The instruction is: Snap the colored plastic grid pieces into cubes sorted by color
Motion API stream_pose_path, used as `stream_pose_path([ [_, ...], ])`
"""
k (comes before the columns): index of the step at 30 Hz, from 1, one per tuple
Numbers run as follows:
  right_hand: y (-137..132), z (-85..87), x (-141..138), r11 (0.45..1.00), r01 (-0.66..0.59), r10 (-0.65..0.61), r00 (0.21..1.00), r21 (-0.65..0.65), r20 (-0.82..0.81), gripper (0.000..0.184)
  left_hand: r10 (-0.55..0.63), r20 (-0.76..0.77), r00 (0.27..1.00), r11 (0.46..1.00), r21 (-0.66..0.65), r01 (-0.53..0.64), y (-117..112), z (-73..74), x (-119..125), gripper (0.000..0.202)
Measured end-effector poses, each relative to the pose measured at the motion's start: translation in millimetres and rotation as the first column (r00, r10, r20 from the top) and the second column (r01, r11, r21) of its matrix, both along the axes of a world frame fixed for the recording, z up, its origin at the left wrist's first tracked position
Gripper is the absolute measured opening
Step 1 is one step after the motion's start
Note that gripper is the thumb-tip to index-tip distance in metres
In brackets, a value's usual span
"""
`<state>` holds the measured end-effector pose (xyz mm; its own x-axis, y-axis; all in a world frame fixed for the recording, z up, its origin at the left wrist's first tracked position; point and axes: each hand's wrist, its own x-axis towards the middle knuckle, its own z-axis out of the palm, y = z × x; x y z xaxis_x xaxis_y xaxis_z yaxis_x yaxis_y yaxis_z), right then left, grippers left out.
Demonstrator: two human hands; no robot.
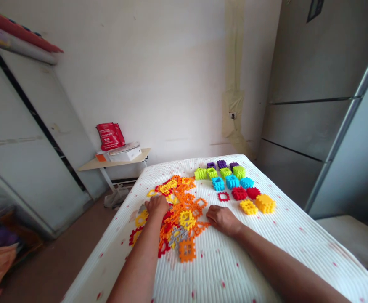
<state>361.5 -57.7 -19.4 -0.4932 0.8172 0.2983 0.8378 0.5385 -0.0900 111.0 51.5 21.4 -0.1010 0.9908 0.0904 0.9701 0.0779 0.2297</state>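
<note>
A loose pile of flat plastic interlocking pieces, mostly orange with some yellow, red and grey, spreads over the middle of the mat. My left hand lies on the pile's left side with its fingers curled down; whatever is under the fingertips is hidden. Just right of the pile, my right hand rests on the mat, its fingers bent and together, with no piece showing in them. Sorted stacks stand farther right: purple, lime green, blue, red and yellow. One flat red square frame lies beside the red stacks.
A white ribbed mat covers the table. Behind it on the left, a small side table carries a white box and a red bag. A grey refrigerator stands at right, a pale cabinet at left.
</note>
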Motion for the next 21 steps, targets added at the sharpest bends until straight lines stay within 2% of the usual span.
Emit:
stream_pose_path([
  [4,1,-1.6,-1,1.000,0.012,-0.012,1.000,0.006,-0.002,0.025,-0.040,0.106,0.994,0.998,0.044,0.036,1,-0.2,2,0.007],
  [7,1,-0.5,-1,1.000,0.016,-0.016,1.000,-0.003,-0.008,0.025,-0.085,0.241,0.967,0.992,0.108,0.061,-2,1.1,-1,0.003],
  [10,0,0.2,-1,1.000,0.021,-0.022,1.000,-0.022,-0.014,0.025,-0.150,0.421,0.894,0.980,0.185,0.077,-3,2.8,-6,0.004],
  [12,0,-0.2,0,0.999,0.022,-0.023,1.000,-0.026,-0.019,0.025,-0.191,0.556,0.809,0.970,0.232,0.070,-5,3.0,-8,0.010],
  [16,1,-1.0,0,1.000,0.018,-0.019,0.999,-0.025,-0.029,0.025,-0.237,0.774,0.588,0.960,0.280,0.019,-18,0.7,-5,0.042],
  [17,1,-0.9,0,1.000,0.019,-0.020,0.999,-0.024,-0.031,0.025,-0.247,0.830,0.500,0.959,0.282,0.005,-24,0.0,-2,0.046],
  [18,1,-0.6,0,1.000,0.022,-0.023,0.999,-0.021,-0.032,0.026,-0.252,0.890,0.380,0.962,0.274,-0.005,-30,-0.5,1,0.047],
  [21,0,1.0,-1,0.999,0.032,-0.032,0.999,-0.016,-0.033,0.025,-0.200,0.977,-0.072,0.979,0.203,0.033,-48,-1.5,11,0.039],
])
